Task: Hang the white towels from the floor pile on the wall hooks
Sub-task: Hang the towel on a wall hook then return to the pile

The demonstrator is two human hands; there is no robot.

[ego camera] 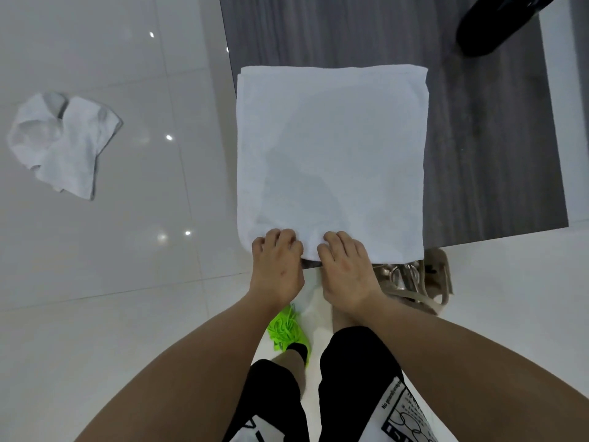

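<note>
On dark wood-grain tabletop (478,138), at center of view: folded white towel (331,161), squared and flat, near edge overhanging table's front lip. At 6 o'clock of that towel, left hand (277,266) and right hand (345,269) side by side, fingers curled over near hem, gripping it (thumbs hidden beneath, so exact pinch not visible). At 9 o'clock, well apart on glossy white tiled floor (111,282): crumpled white towel (63,141), lying loose, ceiling lights reflected near it. At 1 o'clock, on far corner of table: black object (490,23), blurred and cropped, kind unclear. At 5 o'clock of folded towel, just under table edge: beige bag (436,282) with straps and metal rings, partly hidden by right wrist. Below hands: black shorts (353,371), neon green shoe (288,330) on floor.
</note>
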